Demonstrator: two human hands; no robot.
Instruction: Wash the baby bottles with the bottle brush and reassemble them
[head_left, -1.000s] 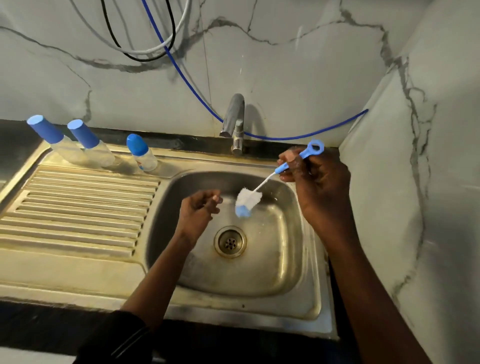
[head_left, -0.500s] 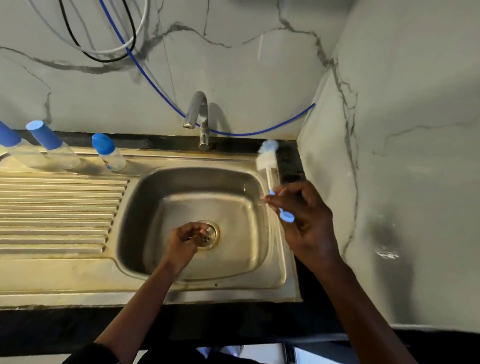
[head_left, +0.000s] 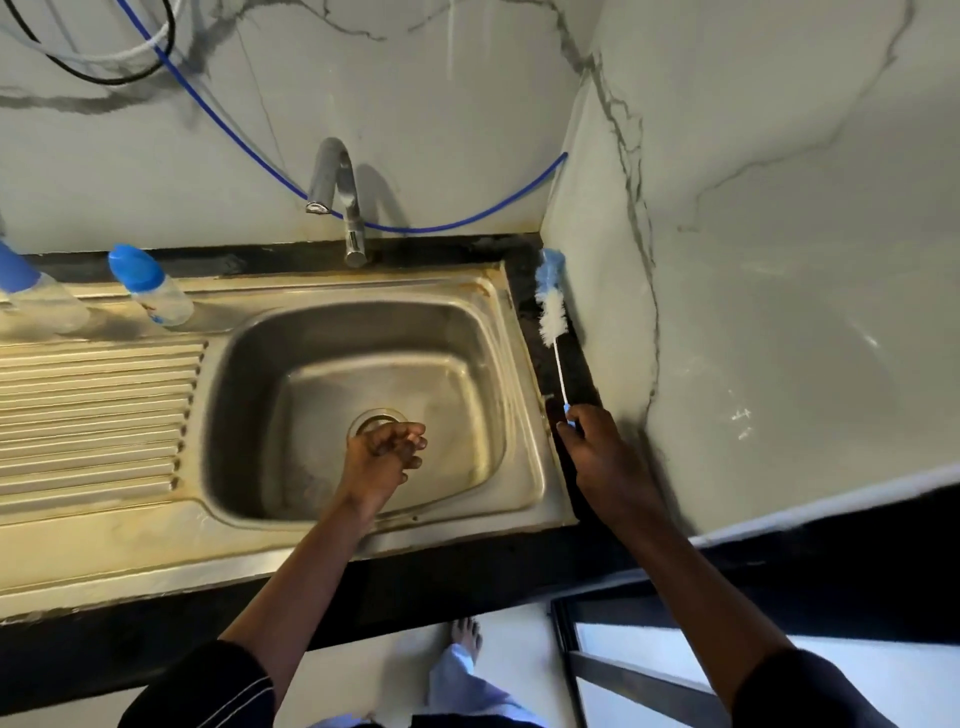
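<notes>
Right hand (head_left: 602, 452) pinched the blue handle end of the bottle brush (head_left: 551, 317), fingers closed round it. The brush ran along the black counter strip (head_left: 579, 364) at 3 o'clock of the sink (head_left: 249, 415), head pointing to 12 o'clock, just beside the marbled wall (head_left: 779, 260). Could not tell whether the bristles rested on the strip or hung just above it. Left hand (head_left: 382, 457) hovered over the drain (head_left: 376, 418), fingers loosely curled, holding nothing. A baby bottle (head_left: 150, 288) and a second bottle (head_left: 31, 299), cut by the frame edge, stood at 10 o'clock on the back of the drainboard (head_left: 93, 395), blue caps on, well apart from both hands. Risks, as judged: the grip sat at the very tail of a long thin stem, so the head could swing, rub the wall or pick up grime from the strip and carry it into a bottle. A wet handle could slip from a fingertip pinch. The tall, light bottles could topple if knocked on a reach across. Materials: sink stainless, dulled and yellow-stained, basin a rounded rectangle, drainboard ribbed. Brush head cylindrical, fluffy white bristles with a blue tip, on a thin white stem. Bottles clear plastic cylinders with domed caps. Tap (head_left: 337, 192) brushed metal, curved spout; no water seen running.
</notes>
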